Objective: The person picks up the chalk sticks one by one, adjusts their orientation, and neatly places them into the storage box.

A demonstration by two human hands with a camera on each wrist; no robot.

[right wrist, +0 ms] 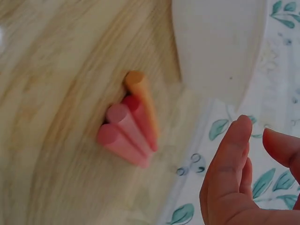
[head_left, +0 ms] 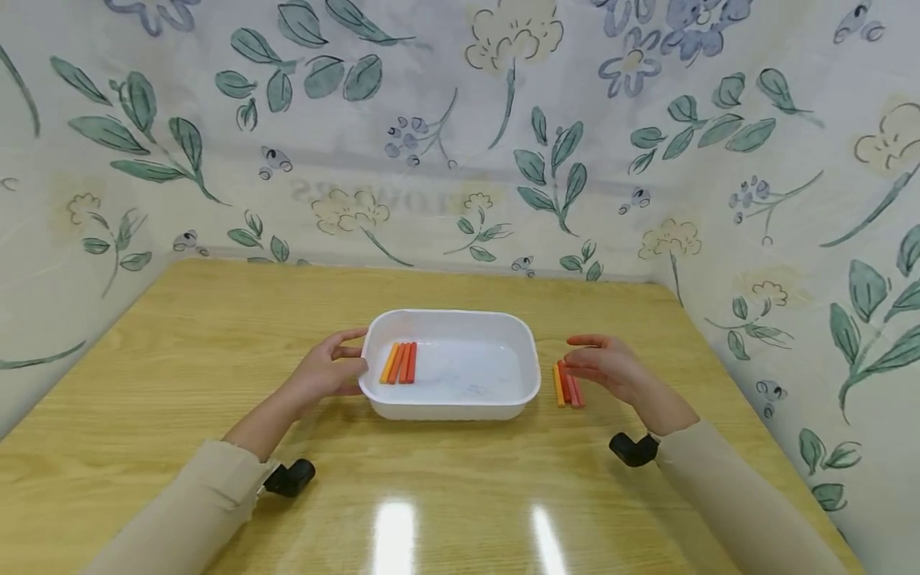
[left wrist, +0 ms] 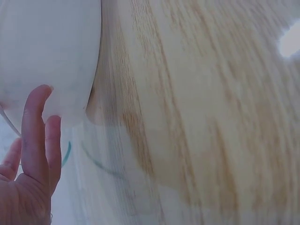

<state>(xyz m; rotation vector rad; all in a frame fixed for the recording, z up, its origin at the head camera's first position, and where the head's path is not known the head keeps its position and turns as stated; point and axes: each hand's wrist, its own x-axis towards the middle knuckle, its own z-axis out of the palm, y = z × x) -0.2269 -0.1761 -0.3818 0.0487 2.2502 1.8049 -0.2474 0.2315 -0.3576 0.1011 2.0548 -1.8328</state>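
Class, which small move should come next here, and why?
Probably lower the right hand and pinch one of the four orange, red and pink cylindrical sticks on the wood-grain table: the hand is close and empty, and similar sticks already lie inside the white rectangular tub.

Head view fwd/dn, wrist close-ups

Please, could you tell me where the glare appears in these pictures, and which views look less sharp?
Head view: two bright glare streaks on the near part of the table, fairly sharp overall; left wrist view: a white glare spot near the upper right edge, wood grain looking soft; right wrist view: a small bright patch at the left edge, coloured sticks soft-edged.
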